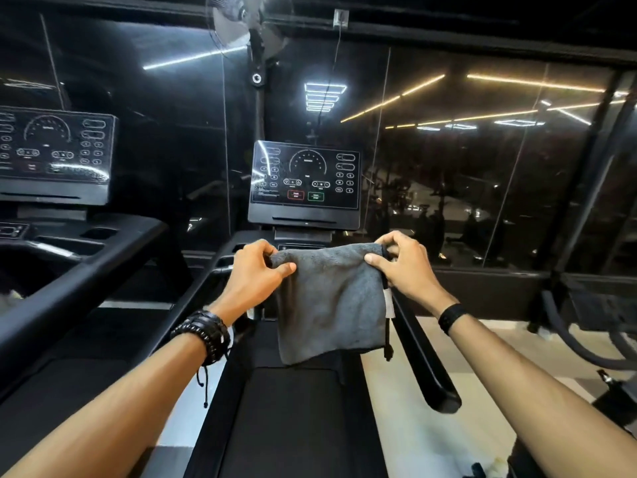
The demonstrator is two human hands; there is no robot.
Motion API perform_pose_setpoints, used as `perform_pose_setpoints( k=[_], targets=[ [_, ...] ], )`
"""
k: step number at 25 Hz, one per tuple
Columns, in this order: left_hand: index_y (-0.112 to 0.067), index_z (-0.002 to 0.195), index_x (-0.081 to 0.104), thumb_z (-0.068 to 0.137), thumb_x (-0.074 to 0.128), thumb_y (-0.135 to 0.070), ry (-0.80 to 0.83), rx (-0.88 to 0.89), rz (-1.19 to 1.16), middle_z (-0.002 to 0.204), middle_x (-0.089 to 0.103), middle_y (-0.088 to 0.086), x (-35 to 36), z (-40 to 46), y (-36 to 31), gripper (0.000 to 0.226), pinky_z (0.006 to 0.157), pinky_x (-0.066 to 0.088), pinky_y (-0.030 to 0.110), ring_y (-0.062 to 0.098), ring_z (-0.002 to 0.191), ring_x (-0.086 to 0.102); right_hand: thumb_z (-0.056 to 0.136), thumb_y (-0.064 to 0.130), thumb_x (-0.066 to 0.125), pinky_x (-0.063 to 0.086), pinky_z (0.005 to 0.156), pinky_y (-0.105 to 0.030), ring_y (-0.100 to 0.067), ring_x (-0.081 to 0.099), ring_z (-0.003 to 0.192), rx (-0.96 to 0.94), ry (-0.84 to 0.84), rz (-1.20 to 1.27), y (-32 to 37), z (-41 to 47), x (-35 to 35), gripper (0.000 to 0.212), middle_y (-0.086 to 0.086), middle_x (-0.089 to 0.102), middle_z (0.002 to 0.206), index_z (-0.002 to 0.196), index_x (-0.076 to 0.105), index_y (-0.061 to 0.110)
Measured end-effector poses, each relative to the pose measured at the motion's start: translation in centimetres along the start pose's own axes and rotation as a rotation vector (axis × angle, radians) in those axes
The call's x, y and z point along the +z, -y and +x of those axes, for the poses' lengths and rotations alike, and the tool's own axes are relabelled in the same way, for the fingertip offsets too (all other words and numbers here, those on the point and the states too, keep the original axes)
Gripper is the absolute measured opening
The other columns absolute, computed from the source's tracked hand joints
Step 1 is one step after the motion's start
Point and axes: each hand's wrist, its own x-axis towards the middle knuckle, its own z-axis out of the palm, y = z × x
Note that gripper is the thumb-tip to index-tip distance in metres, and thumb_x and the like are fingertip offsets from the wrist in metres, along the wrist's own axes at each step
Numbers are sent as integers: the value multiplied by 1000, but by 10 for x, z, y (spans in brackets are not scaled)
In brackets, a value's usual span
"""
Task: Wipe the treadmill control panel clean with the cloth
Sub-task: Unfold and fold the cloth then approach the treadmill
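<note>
Fingers (272, 251) of left hand (256, 270) curling over top left corner of grey cloth (331, 301), thumb pinching from front. Right hand (405, 265) pinching top right corner same way. Cloth hanging flat between both hands, folded, white tag and dark loop dangling at right edge. Control panel (305, 177) standing upright beyond cloth, apart from it, glare streaking its left side; smudges or reflections, hard telling which. Black bracelets (206, 334) sitting on left wrist. Second console (51, 146) showing at far left.

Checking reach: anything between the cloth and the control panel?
Head view: nothing blocks the way from cloth up to control panel; only the console's own ledge.
</note>
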Motion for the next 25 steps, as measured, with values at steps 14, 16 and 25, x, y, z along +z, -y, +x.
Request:
perform_pose_setpoints(
  k=[14,16,25],
  targets=[
    [-14,80,64,77,86,-21,-52,10,-28,79,69,0,-12,259,139,23,54,42,9,5,68,61,84,29,76,54,72,-36,-16,61,75,-149,94,-106,-30,255,172,19,8,66,79,90,58,29],
    [-10,82,65,77,86,-21,-60,26,-37,80,70,1,-2,296,147,24,56,43,11,8,69,62,84,32,76,55,72,-37,-21,60,75,-110,60,-97,-44,285,184,21,4,67,81,90,55,32],
    [-7,85,65,76,86,-26,-33,57,-31,82,73,8,65,419,179,29,72,57,37,25,80,70,84,26,77,58,61,-46,-24,64,69,-32,-104,-80,-94,391,212,34,-4,65,77,93,45,32]
  ],
)
